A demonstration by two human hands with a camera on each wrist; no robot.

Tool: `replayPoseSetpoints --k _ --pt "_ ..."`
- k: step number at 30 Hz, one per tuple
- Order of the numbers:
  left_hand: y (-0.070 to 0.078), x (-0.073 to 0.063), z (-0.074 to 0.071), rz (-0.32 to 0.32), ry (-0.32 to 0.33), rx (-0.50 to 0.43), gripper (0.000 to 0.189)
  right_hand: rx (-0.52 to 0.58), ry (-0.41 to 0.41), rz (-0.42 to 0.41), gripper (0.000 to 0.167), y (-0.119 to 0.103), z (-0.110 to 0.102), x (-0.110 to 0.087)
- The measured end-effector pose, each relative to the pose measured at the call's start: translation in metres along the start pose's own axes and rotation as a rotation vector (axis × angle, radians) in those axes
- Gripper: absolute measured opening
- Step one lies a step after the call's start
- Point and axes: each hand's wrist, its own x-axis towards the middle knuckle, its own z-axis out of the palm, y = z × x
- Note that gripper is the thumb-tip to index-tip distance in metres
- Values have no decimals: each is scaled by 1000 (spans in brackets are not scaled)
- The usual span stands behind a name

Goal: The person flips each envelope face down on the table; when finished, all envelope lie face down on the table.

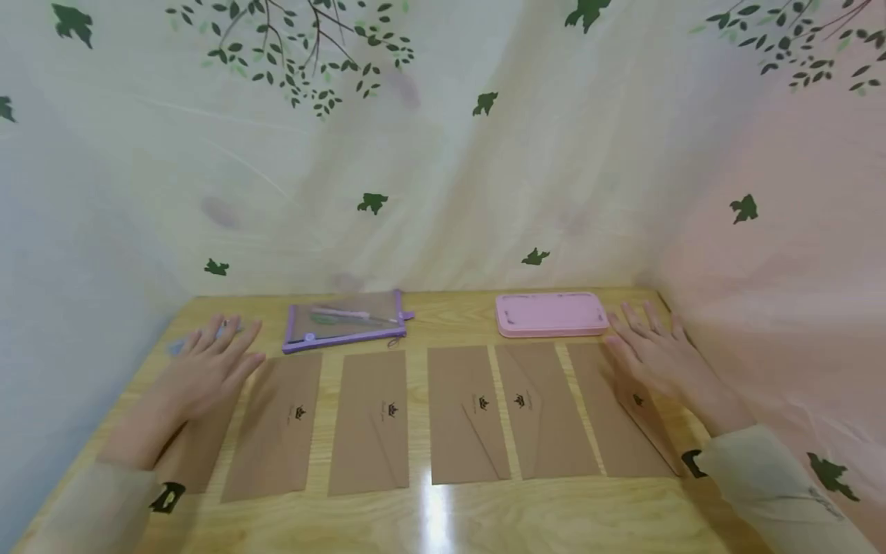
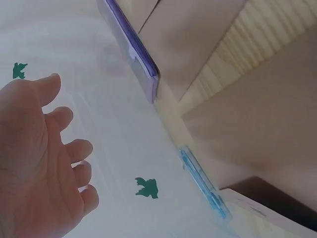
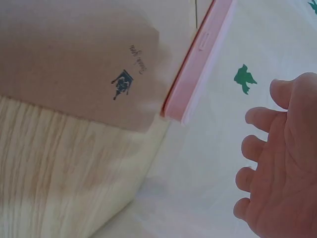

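Note:
My left hand hangs over the left end of a row of brown kraft paper envelopes, fingers spread and holding nothing. In the left wrist view, a flat light-blue clear item lies beside the envelopes; the left hand partly covers it in the head view. My right hand is spread above the rightmost envelope, close to a pink case, and holds nothing. Both palms appear raised off the table in the wrist views. Several envelopes bear a small black crown print.
A purple-edged see-through zip pouch with slender items inside lies behind the envelopes on the left. The wooden table meets a pale curtain with green bird and leaf prints at the back and both sides.

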Motion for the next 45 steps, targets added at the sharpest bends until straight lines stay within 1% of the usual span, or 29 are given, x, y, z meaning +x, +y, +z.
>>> replayPoseSetpoints --k 3,7,9,12,15,19,21,23,26,29,32,33,35,37,41,44,45 --pt "7 8 -6 -1 -41 -16 73 -2 7 4 66 1 -5 0" --pt "24 22 -13 -7 -88 -74 83 54 43 24 69 3 -13 -3" --pt "35 29 -16 -13 -96 -101 87 124 83 20 72 4 -18 -5" --pt "54 38 -20 7 -92 -149 90 222 132 20 78 2 -25 -8" --pt "72 47 -18 40 -84 -190 89 314 143 40 84 2 -30 -11" --pt "98 63 -7 91 -68 -223 85 392 106 86 88 3 -33 -14" --pt "114 71 -2 113 -81 -278 83 423 95 80 88 4 -33 -15" --pt "130 79 2 141 -96 -353 81 461 88 76 88 5 -31 -16" --pt "157 92 10 215 -110 -464 80 501 97 76 85 7 -26 -19" --pt "184 106 23 320 -110 -508 82 518 105 106 79 11 -20 -21" --pt "210 119 36 369 -152 -557 89 521 99 141 73 17 -13 -25" --pt "218 123 40 372 -167 -572 91 527 95 150 72 19 -11 -26" --pt "234 131 48 358 -192 -585 92 539 80 164 71 25 -6 -28" --pt "247 138 55 348 -194 -581 90 561 60 177 71 30 -1 -30" --pt "271 149 68 320 -205 -608 81 618 18 216 75 38 9 -32" --pt "288 155 77 306 -251 -725 77 657 -8 235 76 43 14 -34" --pt "294 157 79 303 -260 -751 75 665 -12 237 76 44 16 -34"
